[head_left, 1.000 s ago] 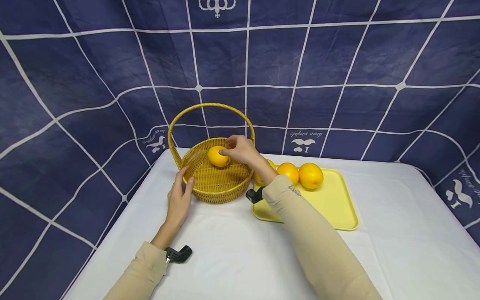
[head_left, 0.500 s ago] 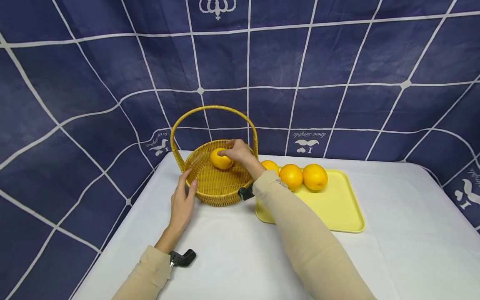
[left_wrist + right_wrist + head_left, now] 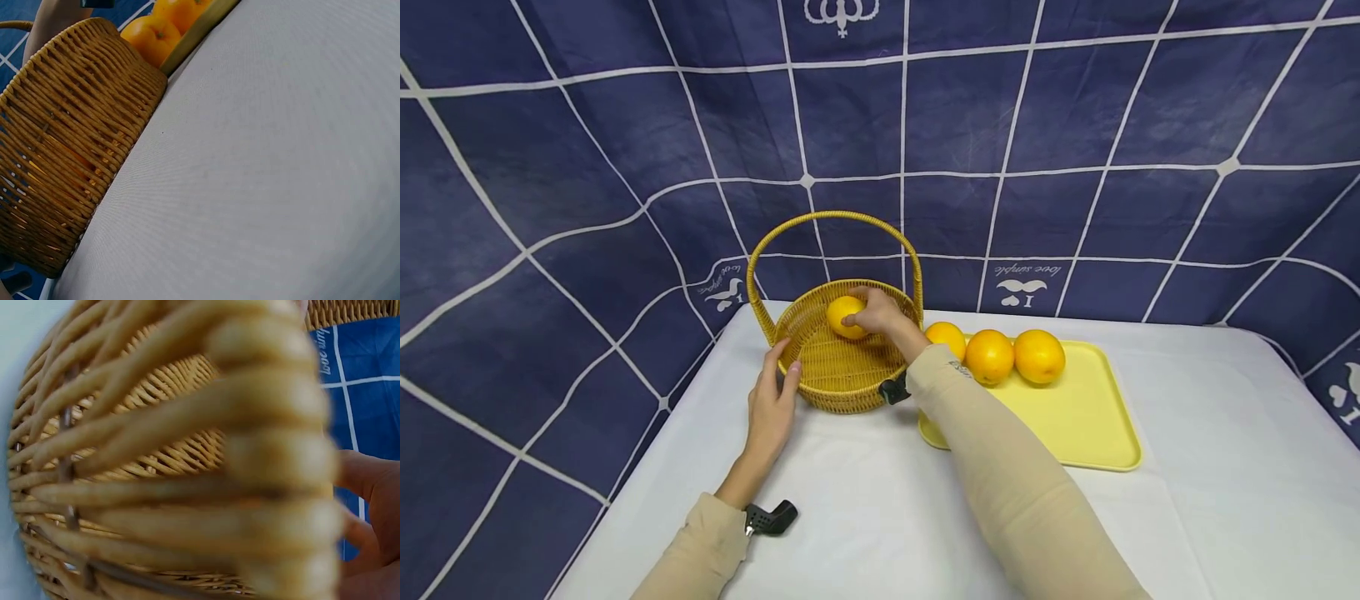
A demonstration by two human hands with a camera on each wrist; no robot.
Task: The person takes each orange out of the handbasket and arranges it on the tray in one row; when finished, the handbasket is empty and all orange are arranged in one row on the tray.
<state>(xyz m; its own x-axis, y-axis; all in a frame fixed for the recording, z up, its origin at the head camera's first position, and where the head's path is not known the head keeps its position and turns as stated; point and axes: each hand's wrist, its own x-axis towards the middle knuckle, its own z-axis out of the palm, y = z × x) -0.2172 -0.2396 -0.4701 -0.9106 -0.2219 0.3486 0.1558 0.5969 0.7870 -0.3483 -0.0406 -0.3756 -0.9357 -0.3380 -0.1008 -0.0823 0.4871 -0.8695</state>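
Note:
A round wicker basket [image 3: 842, 377] with a tall hoop handle stands at the back left of the table. Inside it, towards the back, lies an orange [image 3: 846, 317], and my right hand [image 3: 882, 318] holds it from the right, thumb in front. In the right wrist view the basket's rim hides the orange; part of the right hand [image 3: 375, 519] shows beyond it. My left hand [image 3: 771, 408] rests its nearly straight fingers against the basket's left front rim. The left wrist view has the basket's woven side [image 3: 75, 137] close up.
Right of the basket lies a yellow tray [image 3: 1082, 417] with three oranges [image 3: 989, 357] along its back left part. My right forearm passes over the tray's left edge. A blue curtain [image 3: 955, 108] with white lines hangs behind the white-covered table [image 3: 865, 508].
My right hand has sunk slightly with the orange inside the basket. The left hand keeps its place by the rim. The whole view has shifted a little.

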